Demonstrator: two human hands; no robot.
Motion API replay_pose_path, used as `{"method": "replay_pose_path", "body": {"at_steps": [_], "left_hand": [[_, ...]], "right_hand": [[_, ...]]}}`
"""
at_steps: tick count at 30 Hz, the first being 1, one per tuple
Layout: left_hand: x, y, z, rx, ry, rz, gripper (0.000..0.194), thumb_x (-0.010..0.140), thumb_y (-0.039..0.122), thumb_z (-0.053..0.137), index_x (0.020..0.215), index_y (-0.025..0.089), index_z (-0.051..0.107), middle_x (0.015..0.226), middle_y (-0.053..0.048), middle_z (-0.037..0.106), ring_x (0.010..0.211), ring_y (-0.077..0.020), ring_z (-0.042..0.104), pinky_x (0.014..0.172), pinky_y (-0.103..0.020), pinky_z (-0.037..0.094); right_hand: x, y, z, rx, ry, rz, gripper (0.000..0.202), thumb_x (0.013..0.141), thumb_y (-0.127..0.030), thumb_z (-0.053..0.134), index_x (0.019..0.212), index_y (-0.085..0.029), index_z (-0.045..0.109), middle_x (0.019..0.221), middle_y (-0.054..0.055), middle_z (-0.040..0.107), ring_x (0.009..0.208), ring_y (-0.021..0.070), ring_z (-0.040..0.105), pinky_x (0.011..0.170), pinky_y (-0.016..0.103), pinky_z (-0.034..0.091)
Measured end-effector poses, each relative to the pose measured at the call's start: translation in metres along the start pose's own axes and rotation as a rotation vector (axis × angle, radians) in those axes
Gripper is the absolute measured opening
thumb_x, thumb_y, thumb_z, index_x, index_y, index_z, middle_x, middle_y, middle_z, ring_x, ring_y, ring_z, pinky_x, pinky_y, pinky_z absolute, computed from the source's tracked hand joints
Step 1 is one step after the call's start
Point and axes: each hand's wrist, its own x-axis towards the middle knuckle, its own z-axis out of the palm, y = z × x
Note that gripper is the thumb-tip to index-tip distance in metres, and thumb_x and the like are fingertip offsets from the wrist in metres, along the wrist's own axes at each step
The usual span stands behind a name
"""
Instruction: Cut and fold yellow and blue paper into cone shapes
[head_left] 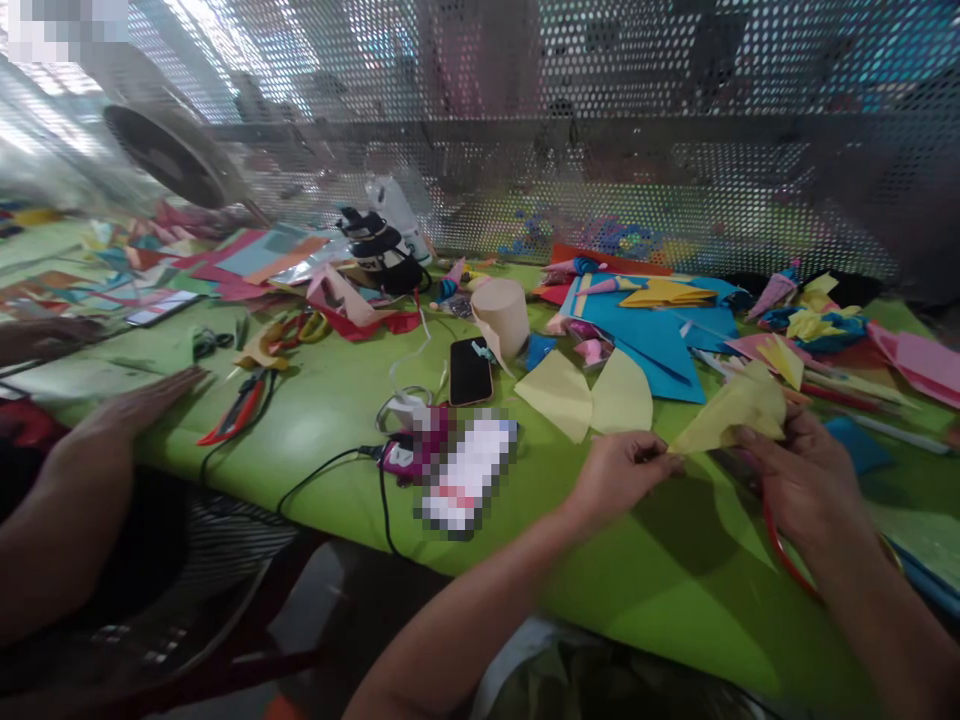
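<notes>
Above the green table [555, 560], a thin yellow paper [739, 410] is rolled into a cone shape, its narrow tip pointing left. My left hand [619, 470] pinches that tip between thumb and finger. At the wide end, my right hand [806, 460] grips the paper, its thumb on the near face and its other fingers partly hidden behind. Two pale yellow fan-shaped paper pieces [559, 395] lie flat just beyond my left hand. A red curved handle [784, 555] shows beside my right wrist; what it belongs to is hidden.
A dark phone [471, 372], a tape roll [501, 315] and a purple power strip [412, 455] with cables lie left of centre. Blue paper [660, 340] is behind. Orange-handled pliers [236, 410] and a co-worker's arm [97, 440] are at the left.
</notes>
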Motion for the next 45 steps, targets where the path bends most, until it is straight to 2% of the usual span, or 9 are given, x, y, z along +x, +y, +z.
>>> {"method": "replay_pose_path", "body": {"at_steps": [5,8,11,15,18,21,34,40,45], "left_hand": [[0.000,0.008,-0.002,0.054,0.005,0.057,0.047,0.086,0.054,0.071,0.114,0.016,0.071,0.095,-0.006,0.074,0.075,-0.0155,0.058,0.064,-0.024,0.042],[0.003,0.005,0.002,0.043,0.029,0.060,0.043,0.088,0.057,0.067,0.094,0.015,0.070,0.077,-0.002,0.064,0.068,-0.0133,0.051,0.060,-0.023,0.037],[0.007,-0.003,0.006,-0.010,0.065,0.029,0.046,0.089,0.058,0.064,0.071,0.016,0.059,0.065,0.001,0.052,0.062,-0.0112,0.044,0.057,-0.023,0.033],[0.010,-0.009,0.007,-0.107,0.073,-0.017,0.049,0.085,0.063,0.067,0.073,0.016,0.060,0.067,0.000,0.054,0.063,-0.0127,0.050,0.057,-0.024,0.037],[0.011,-0.008,0.007,-0.109,0.080,-0.049,0.050,0.082,0.065,0.069,0.072,0.016,0.061,0.065,0.000,0.054,0.063,-0.0133,0.051,0.056,-0.023,0.037],[0.011,-0.007,0.008,-0.115,0.080,-0.059,0.051,0.081,0.066,0.069,0.072,0.016,0.060,0.063,0.000,0.053,0.062,-0.0129,0.051,0.054,-0.023,0.036],[0.012,-0.012,0.017,-0.241,0.083,-0.012,0.045,0.088,0.061,0.065,0.079,0.018,0.058,0.075,-0.003,0.059,0.072,-0.0156,0.055,0.061,-0.024,0.045],[0.009,-0.007,0.016,-0.043,0.206,0.060,0.027,0.098,0.042,0.055,0.082,0.020,0.054,0.068,0.002,0.052,0.061,-0.0122,0.052,0.058,-0.023,0.039],[0.010,-0.011,0.008,0.038,0.271,0.113,0.024,0.101,0.040,0.052,0.089,0.020,0.059,0.069,0.002,0.055,0.065,-0.0133,0.053,0.061,-0.024,0.039]], "right_hand": [[-0.012,-0.005,0.003,-0.157,-0.071,0.027,0.038,0.069,-0.033,0.089,0.102,-0.031,0.070,0.098,0.001,0.079,0.082,0.0262,0.074,0.072,0.041,0.064],[-0.017,-0.004,0.007,-0.258,-0.138,0.007,0.039,0.069,-0.038,0.090,0.101,-0.029,0.070,0.093,0.001,0.079,0.081,0.0261,0.073,0.069,0.039,0.062],[-0.018,0.000,0.010,-0.227,-0.153,-0.028,0.040,0.069,-0.043,0.090,0.101,-0.029,0.070,0.094,0.002,0.078,0.083,0.0265,0.072,0.073,0.041,0.061],[-0.014,0.003,0.009,-0.108,-0.172,0.058,0.034,0.069,-0.045,0.090,0.093,-0.028,0.073,0.083,0.001,0.076,0.074,0.0221,0.069,0.068,0.037,0.058],[-0.011,0.003,0.007,-0.107,-0.162,0.086,0.031,0.068,-0.048,0.091,0.077,-0.024,0.072,0.068,0.000,0.070,0.064,0.0183,0.064,0.063,0.033,0.052],[-0.010,0.003,0.006,-0.107,-0.146,0.094,0.034,0.065,-0.049,0.092,0.071,-0.024,0.070,0.063,-0.001,0.068,0.061,0.0174,0.062,0.060,0.032,0.048],[-0.012,0.008,0.008,-0.150,-0.131,0.069,0.036,0.069,-0.050,0.090,0.071,-0.024,0.064,0.064,-0.003,0.065,0.063,0.0156,0.056,0.060,0.030,0.041],[-0.010,0.011,0.007,-0.093,-0.166,0.079,0.033,0.072,-0.047,0.089,0.070,-0.023,0.066,0.064,-0.003,0.065,0.064,0.0154,0.058,0.064,0.031,0.045],[-0.010,-0.003,0.004,0.011,-0.062,0.090,0.029,0.078,-0.050,0.084,0.079,-0.024,0.071,0.077,0.001,0.071,0.071,0.0159,0.063,0.068,0.030,0.051]]}}
